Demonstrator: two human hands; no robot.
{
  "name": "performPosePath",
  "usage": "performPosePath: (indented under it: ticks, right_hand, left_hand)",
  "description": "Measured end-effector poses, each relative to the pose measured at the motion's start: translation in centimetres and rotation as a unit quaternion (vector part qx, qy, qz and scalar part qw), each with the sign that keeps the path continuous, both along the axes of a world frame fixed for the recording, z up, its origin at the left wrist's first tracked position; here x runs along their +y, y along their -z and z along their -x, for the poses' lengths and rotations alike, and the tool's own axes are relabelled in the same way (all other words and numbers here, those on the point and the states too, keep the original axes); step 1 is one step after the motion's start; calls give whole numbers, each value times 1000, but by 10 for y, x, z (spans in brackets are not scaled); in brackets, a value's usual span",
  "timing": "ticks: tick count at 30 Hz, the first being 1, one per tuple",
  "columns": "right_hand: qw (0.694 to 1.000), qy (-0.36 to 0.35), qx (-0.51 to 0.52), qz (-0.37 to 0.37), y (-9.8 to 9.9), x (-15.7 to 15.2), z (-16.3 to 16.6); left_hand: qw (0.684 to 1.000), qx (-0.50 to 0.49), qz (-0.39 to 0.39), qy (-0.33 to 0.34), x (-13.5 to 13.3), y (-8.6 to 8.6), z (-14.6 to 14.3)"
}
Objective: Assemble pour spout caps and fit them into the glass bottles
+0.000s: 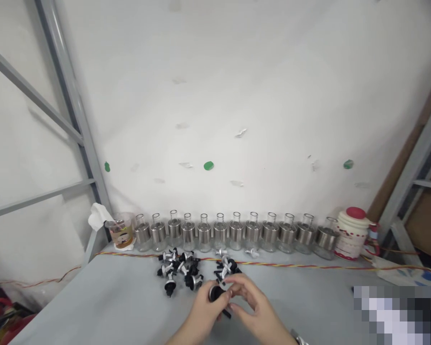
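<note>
A black-and-silver pour spout point(215, 292) is in my left hand point(204, 309), whose fingers are wrapped around it. A black stem pokes out below, between the hands. My right hand point(253, 306) meets it from the right, its curled fingertips at the spout's black part; exactly what they pinch is partly hidden. Just beyond my hands lies a small group of silver and black spouts point(225, 268). To the left is a larger pile of similar spouts point(181, 268) on the grey table point(104, 297).
Several glass bottles with metal sleeves point(220, 232) stand in a row along the wall. A cup point(122, 235) is at the left end, a cream jar with a red lid point(352, 235) at the right. A twisted red-yellow wire point(280, 264) crosses the table before the bottles.
</note>
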State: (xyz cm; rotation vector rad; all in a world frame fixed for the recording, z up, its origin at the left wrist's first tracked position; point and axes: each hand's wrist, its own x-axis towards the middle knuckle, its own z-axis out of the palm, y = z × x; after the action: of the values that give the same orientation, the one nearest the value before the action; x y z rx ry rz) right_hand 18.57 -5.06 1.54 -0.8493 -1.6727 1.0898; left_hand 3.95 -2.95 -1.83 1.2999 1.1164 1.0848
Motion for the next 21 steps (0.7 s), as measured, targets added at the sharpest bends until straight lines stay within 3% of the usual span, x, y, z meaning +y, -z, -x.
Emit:
performPosePath:
  ticks: [5,9,12,16,21]
  right_hand:
    - [1000,25,2,-8,-1,11,-10]
    - [998,24,9,58,10,21,-10]
    - [993,22,16,111,18,23,-5]
    - [995,35,-7,96,19,17,-2]
    - [992,81,5,95,14,20,-9]
  left_hand:
    - [997,58,-57,-1,-2,-8,3]
    - [983,122,-134,-39,-5,-16,6]
    - [995,42,-95,-1,-6,-17,4]
    - [993,-88,-22,77,-5,-13,-2]
    - [994,-89,37,56,-4,-8,-2]
